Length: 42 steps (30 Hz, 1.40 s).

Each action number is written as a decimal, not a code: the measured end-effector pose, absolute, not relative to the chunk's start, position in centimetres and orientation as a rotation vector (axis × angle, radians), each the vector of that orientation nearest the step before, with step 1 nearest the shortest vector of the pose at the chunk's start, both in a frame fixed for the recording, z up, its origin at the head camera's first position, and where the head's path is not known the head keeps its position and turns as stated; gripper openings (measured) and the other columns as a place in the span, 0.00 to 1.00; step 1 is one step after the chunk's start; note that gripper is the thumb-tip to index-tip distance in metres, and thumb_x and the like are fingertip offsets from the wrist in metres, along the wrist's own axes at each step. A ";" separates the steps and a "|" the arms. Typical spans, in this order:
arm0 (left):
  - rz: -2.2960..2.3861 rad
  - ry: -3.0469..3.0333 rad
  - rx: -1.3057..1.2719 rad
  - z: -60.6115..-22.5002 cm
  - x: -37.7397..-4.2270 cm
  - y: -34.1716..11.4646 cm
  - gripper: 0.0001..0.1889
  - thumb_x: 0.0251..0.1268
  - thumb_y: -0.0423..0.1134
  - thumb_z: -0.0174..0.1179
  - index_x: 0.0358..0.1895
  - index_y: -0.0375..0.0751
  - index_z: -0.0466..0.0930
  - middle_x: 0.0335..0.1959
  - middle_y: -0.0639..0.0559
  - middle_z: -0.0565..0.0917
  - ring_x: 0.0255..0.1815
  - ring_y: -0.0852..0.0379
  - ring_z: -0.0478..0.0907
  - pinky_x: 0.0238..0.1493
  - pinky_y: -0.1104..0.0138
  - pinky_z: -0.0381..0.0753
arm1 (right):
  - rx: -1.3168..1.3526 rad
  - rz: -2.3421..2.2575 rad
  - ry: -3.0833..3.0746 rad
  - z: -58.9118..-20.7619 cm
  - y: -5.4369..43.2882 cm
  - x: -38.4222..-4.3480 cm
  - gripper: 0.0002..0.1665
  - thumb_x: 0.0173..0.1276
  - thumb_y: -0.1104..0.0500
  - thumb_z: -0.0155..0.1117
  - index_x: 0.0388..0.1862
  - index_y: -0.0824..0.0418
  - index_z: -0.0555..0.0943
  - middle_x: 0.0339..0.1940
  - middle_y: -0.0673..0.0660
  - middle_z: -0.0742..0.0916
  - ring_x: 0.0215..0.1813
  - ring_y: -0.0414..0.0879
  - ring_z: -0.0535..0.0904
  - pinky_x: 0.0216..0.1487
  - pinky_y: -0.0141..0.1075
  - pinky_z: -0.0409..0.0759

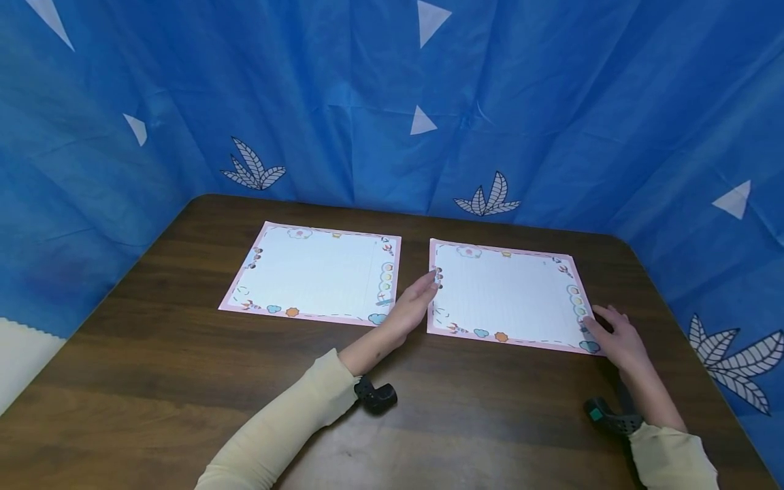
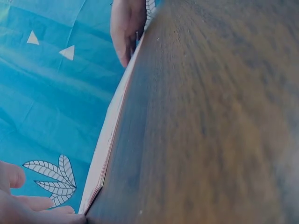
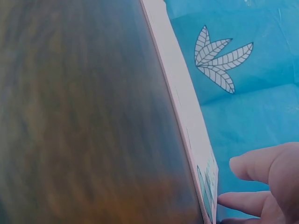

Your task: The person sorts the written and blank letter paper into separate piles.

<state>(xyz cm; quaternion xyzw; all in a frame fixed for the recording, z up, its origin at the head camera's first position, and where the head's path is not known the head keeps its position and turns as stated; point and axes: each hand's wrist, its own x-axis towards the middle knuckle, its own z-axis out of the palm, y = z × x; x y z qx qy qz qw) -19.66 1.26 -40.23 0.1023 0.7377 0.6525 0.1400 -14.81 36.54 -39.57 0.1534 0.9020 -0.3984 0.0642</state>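
At the bottom of the frame, a cream left sleeve (image 1: pixel 288 415) crosses the table (image 1: pixel 478 429), a dark brown wood-grain surface; a matching right sleeve (image 1: pixel 674 459) enters at the lower right. Each wrist wears a black device, one on the left (image 1: pixel 375 397) and one on the right (image 1: pixel 612 416).

Just right of centre lies a paper stack (image 1: pixel 508 292), flat, between the two hands. The left hand (image 1: pixel 412 306) has its fingers extended along the stack's left edge. The right hand (image 1: pixel 621 340) is at the lower right corner, thumb and fingers spread apart, a fingertip at the edge. The wrist views show several thin layers. The top sheet is white and lined, with a pink border of small cartoon drawings.

Left of centre is a similar pink-bordered paper (image 1: pixel 321 272), apart from the stack.

Behind the table hangs a blue curtain (image 1: pixel 367 88) printed with white triangles and leaf sprigs.
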 end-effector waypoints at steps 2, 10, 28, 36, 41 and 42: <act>1.896 2.116 0.295 -40.2 -19.6 1.2 0.27 0.75 0.46 0.41 0.72 0.38 0.55 0.71 0.47 0.58 0.71 0.52 0.50 0.67 0.57 0.50 | 0.477 -1.229 2.718 -39.7 36.5 -14.9 0.43 0.73 0.43 0.41 0.71 0.74 0.46 0.71 0.73 0.39 0.68 0.69 0.25 0.59 0.68 0.34; 1.889 2.084 0.322 -39.2 -19.3 1.2 0.25 0.76 0.39 0.39 0.71 0.33 0.53 0.71 0.43 0.56 0.71 0.49 0.50 0.66 0.56 0.50 | 0.579 -1.404 2.656 -39.8 36.4 -15.0 0.41 0.73 0.43 0.40 0.71 0.72 0.50 0.73 0.70 0.41 0.69 0.66 0.25 0.60 0.66 0.32; 2.125 2.137 0.253 -40.9 -20.2 1.7 0.25 0.62 0.21 0.52 0.64 0.30 0.67 0.63 0.37 0.68 0.62 0.46 0.67 0.57 0.61 0.67 | 0.836 -1.680 2.590 -39.9 36.2 -15.0 0.36 0.71 0.47 0.51 0.72 0.61 0.59 0.68 0.69 0.65 0.35 0.29 0.73 0.31 0.23 0.76; 2.180 2.101 0.173 -41.1 -20.4 1.8 0.26 0.56 0.20 0.56 0.62 0.30 0.70 0.59 0.40 0.73 0.55 0.48 0.73 0.49 0.67 0.74 | 0.982 -1.736 2.519 -39.8 35.8 -15.0 0.34 0.71 0.46 0.50 0.72 0.56 0.61 0.69 0.63 0.65 0.53 0.45 0.74 0.33 0.22 0.75; 2.211 2.099 0.199 -41.2 -20.4 1.9 0.23 0.57 0.21 0.56 0.59 0.27 0.72 0.55 0.38 0.76 0.51 0.48 0.76 0.48 0.67 0.75 | 1.051 -1.823 2.457 -39.9 35.7 -15.0 0.32 0.71 0.46 0.51 0.71 0.53 0.63 0.70 0.59 0.65 0.58 0.46 0.71 0.31 0.20 0.73; 2.215 2.094 0.205 -41.2 -20.4 1.9 0.22 0.58 0.21 0.56 0.58 0.26 0.72 0.54 0.37 0.77 0.51 0.47 0.76 0.48 0.67 0.75 | 1.058 -1.847 2.442 -39.9 35.7 -15.0 0.32 0.71 0.46 0.51 0.71 0.53 0.63 0.71 0.58 0.65 0.58 0.46 0.70 0.30 0.19 0.72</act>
